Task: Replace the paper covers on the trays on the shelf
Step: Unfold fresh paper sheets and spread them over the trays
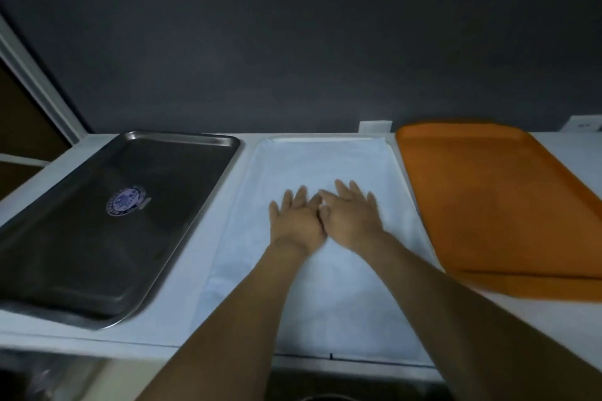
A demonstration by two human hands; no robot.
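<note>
White paper cover [342,296] lies spread over the middle tray [321,139] on the white shelf [156,319] and hides all of the tray but its far rim. Left hand [298,221] and right hand [353,218] rest palm-down on the paper near its centre, side by side, thumbs touching. Fingers [299,194] are straight and slightly fanned, flat on the sheet and gripping nothing. To the left is a bare steel tray [107,254] with a round blue sticker [125,202] on its floor. To the right, just beside the paper, is an orange tray [488,205]. A dark wall [293,42] stands behind the shelf.
</note>
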